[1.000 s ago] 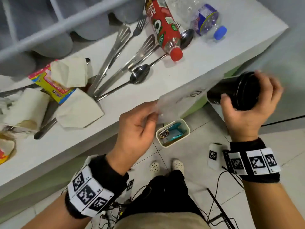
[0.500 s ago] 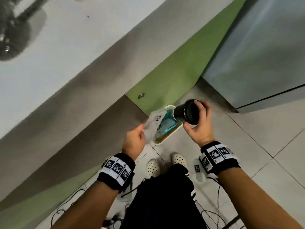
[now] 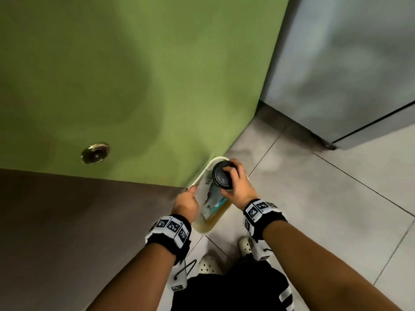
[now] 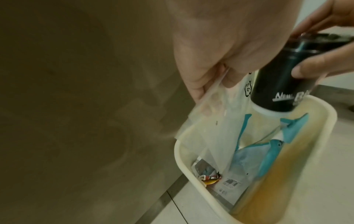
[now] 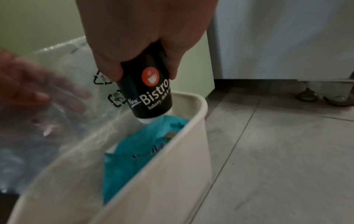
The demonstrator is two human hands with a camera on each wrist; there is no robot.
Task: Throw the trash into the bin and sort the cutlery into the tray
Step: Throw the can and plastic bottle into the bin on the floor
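Here, nearest to me, my two forearms reach down past my dark trousers and pale perforated clogs [image 3: 207,264] toward the floor. My left hand [image 3: 186,204] pinches the top edge of a clear, crinkly plastic bag with printed recycling marks [image 4: 216,121], thumb and fingers closed on the film, and the bag hangs half inside the cream rectangular plastic bin [image 5: 168,174], its lower part already below the rim. My right hand [image 3: 237,185] is wrapped from above around the lidded end of a tall black paper coffee cup with white lettering and an orange cup logo [image 5: 149,92], fingers curled round it, the cup upright with its white base at about rim level over the bin's far end. Neither piece has been let go, so I judge this step to be the drop itself, almost complete. Inside the bin I can see a teal plastic wrapper [image 5: 141,151] and a small crumpled printed packet [image 4: 205,171], so some trash is already dealt with. Beyond the bin stand the green cabinet panel [image 3: 146,75] and a grey door [image 3: 348,63] on the grey tiled floor [image 3: 336,209]. No cutlery, tray or tabletop shows in any view, so I cannot tell how much trash remains or whether sorting has started; I take that whole half of the job as still to check.
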